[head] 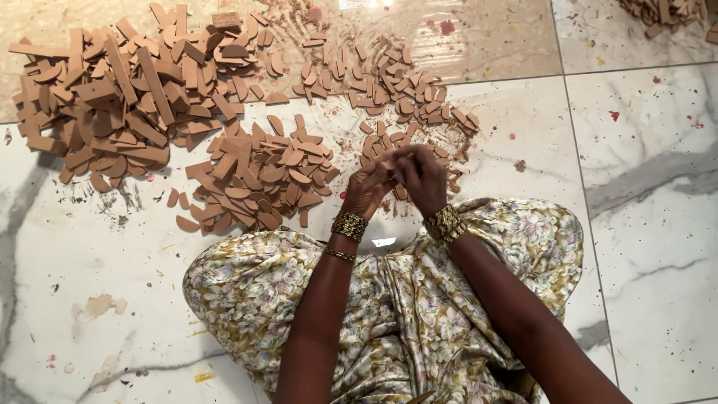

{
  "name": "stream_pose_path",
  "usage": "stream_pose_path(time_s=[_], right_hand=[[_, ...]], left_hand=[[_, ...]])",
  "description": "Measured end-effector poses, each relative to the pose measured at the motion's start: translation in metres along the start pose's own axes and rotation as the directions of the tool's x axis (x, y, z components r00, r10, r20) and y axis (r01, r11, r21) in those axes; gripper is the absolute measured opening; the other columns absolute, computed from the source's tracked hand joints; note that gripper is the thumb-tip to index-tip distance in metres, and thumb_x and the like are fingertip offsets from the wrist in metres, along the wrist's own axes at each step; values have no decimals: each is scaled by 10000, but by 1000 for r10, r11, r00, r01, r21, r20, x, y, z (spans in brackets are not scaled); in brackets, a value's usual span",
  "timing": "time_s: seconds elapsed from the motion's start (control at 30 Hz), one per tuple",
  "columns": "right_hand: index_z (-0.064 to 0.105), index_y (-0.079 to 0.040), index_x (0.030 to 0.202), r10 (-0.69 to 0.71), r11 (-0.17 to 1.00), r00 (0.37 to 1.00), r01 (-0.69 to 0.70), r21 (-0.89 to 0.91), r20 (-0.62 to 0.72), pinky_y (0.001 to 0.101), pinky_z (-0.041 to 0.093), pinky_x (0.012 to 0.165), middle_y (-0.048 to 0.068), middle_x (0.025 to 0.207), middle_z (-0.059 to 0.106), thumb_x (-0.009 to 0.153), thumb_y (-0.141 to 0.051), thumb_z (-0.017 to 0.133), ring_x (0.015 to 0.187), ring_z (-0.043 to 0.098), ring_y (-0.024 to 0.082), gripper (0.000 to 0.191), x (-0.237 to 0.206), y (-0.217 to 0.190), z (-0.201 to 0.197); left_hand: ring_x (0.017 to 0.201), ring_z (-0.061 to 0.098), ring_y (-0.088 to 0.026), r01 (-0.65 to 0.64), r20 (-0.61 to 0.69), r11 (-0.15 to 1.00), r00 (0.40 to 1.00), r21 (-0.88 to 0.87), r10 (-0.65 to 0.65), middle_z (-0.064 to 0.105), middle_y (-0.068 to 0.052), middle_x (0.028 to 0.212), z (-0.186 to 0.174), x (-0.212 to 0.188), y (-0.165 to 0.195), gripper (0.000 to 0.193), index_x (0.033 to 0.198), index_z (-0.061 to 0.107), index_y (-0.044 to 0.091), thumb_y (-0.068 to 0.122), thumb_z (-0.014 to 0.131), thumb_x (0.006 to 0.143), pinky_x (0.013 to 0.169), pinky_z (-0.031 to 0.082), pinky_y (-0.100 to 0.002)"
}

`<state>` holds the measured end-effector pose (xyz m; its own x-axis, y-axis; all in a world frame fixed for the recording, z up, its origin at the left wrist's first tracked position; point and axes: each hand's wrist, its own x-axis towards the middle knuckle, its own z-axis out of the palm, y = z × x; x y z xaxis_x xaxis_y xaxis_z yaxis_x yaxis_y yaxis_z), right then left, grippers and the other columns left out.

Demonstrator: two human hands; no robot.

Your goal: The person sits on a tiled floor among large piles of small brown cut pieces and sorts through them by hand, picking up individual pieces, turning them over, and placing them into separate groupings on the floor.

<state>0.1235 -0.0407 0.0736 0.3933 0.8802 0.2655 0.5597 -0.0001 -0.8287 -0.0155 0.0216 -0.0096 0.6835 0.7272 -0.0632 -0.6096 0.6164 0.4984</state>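
Sitting on a marble tile floor (pixel 643 247) in a floral skirt (pixel 419 299), the person had brought both hands together just above the knees. The left hand (pixel 368 187) and the right hand (pixel 420 179) met at the fingertips, fingers curled inward and pinched closed around something small between them; the piece itself was hidden by the fingers, so what it was could not be told. Each wrist carried gold bangles (pixel 349 224).

Directly beyond the pinched fingertips, almost beneath them, lay a thin scatter of small brown pieces (pixel 389 142) with crumbs of the same colour on the tile. Further out from the grip, past that scatter, sat a looser spread of short rounded chips (pixel 389 82). To the left of the left hand, near it but not touching, was a dense heap of half-round brown slices (pixel 262 176), overlapping one another. Beyond that heap, well apart from the hands on the far left, stood the largest pile, long flat strips and blocks (pixel 112 97) stacked at all angles. Far off to the right of the right hand, at the upper corner, the edge of another brown pile (pixel 666 11) showed. Small paint specks dotted the floor around the grip.
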Motion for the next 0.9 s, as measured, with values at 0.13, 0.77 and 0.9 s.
stream_pose_path(time_s=[0.13,0.77,0.9], right_hand=[[660,-34,1154,88,988,988,-103,116,124,253,529,575,67,863,739,1003,-76,647,691,673,88,157,-12,-2,-7],[582,-111,1146,-8,979,1000,11,-204,17,304,571,495,68,854,751,1065,-152,582,622,722,170,91,-2,24,19],[591,-111,1121,0,982,1000,0,-191,3,290,560,477,72,826,745,1051,-167,606,615,717,168,91,-6,26,25]], left_hand=[[1222,643,-184,-4,-52,999,999,-35,2,650,-89,1365,-1,1,1,460,1420,535,12,184,639,1006,1034,564,-366],[1115,686,-187,-66,-246,969,961,239,126,641,-176,1351,9,5,-13,486,1470,511,-42,51,626,1007,955,598,-304],[1086,710,-194,-20,-349,963,930,269,117,658,-190,1341,4,6,-21,494,1453,510,-44,51,613,979,925,614,-293]])
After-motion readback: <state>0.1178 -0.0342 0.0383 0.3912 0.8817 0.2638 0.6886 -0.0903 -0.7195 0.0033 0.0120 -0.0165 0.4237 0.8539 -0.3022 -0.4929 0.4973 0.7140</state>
